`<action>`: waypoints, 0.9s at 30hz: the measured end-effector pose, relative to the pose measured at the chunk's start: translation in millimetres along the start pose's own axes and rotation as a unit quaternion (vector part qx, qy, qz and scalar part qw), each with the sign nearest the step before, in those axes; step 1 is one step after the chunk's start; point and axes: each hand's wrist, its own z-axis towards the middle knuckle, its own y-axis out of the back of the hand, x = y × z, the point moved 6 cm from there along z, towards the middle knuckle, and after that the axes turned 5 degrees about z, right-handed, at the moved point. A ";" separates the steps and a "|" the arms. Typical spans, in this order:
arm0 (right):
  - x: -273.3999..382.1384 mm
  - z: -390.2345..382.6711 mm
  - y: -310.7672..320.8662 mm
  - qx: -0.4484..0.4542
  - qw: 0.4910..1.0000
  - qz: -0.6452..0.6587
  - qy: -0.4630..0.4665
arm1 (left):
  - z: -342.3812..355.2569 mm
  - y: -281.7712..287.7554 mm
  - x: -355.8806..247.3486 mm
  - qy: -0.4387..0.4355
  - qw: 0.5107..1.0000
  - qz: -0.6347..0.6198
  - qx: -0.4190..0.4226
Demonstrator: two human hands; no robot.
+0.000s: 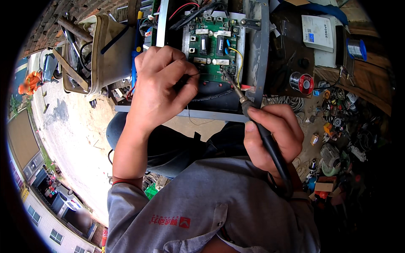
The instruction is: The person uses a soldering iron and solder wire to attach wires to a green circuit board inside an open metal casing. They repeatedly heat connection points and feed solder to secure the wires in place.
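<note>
A soldering iron (273, 152) with a black handle is gripped in my right hand (276, 135). Its metal tip reaches the lower right corner of a green circuit board (212, 54). My left hand (162, 86) is closed in a pinch at the board's lower left edge. From that hand a thin wire (189, 114) trails down over the front rail, and a fine strand runs toward the iron's tip. Black and white components sit on the board, with blue discs and a yellow wire (242, 63) at its right side. My left fingertips are partly hidden.
A grey metal frame (185, 113) surrounds the board. At left stands a plastic bucket (112, 55) of tools. To the right are a white box (317, 33), a solder spool (302, 83) and a blue-rimmed spool (357, 49). Parts clutter the floor; a person in orange (30, 83) is far left.
</note>
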 end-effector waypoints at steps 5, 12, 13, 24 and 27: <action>-0.4 1.5 -2.0 0.000 1.000 0.001 0.001 | -0.3 -1.2 -0.1 0.004 1.000 0.009 -0.006; -0.6 1.4 -3.5 -0.001 1.000 -0.004 0.009 | -1.1 -3.5 0.6 0.007 1.000 0.021 -0.008; -0.8 1.2 -3.5 -0.001 1.000 -0.004 0.009 | -1.2 -3.7 0.6 0.009 1.000 0.023 -0.006; 1.2 -0.5 -2.6 0.031 0.999 -0.004 -0.043 | -0.5 -6.0 0.0 0.015 0.999 0.027 -0.009; 0.7 -1.0 -2.3 0.032 0.999 -0.005 -0.042 | -0.3 -6.4 -0.4 0.015 0.999 0.028 -0.008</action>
